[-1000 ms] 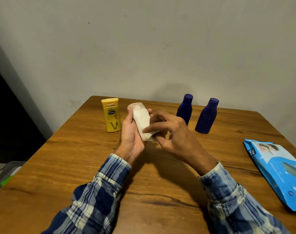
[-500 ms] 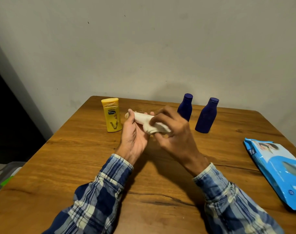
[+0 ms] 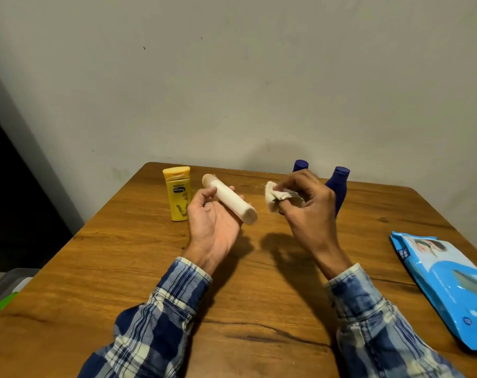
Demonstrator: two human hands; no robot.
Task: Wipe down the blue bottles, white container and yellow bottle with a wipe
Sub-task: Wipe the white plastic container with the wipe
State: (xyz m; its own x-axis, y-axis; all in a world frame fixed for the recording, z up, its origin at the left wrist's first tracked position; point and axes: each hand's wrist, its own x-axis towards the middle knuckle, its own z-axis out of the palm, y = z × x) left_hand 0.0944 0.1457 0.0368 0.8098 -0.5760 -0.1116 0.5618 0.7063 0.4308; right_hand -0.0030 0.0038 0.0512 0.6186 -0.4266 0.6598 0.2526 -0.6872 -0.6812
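- Wooden table (image 3: 122, 268) stretches under both of your hands, with a plain grey wall (image 3: 231, 77) behind it.
- Your left hand (image 3: 212, 225) is turned palm up above the table. Its fingers curl under the white container (image 3: 231, 201) and its thumb rests on top, so it holds the container.
- The white container lies tilted across those fingers. Its capped end points away from you and its flat base points toward your right hand (image 3: 310, 211).
- Your right hand pinches a crumpled wipe (image 3: 275, 199) between thumb and fingertips.
- The wipe is apart from the container, with a clear gap between your two hands.
- The yellow bottle (image 3: 178, 197) stands upright on the table just left of your left hand, beyond the thumb.
- The left blue bottle (image 3: 300, 165) stands behind your right hand, with only its cap showing above the fingers.
- The right blue bottle (image 3: 339, 186) stands upright just beyond the knuckles of that hand.
- A blue wipes packet (image 3: 444, 282) lies flat well to the right of your right hand.
- Plaid sleeves (image 3: 163, 309) cover both of your forearms.
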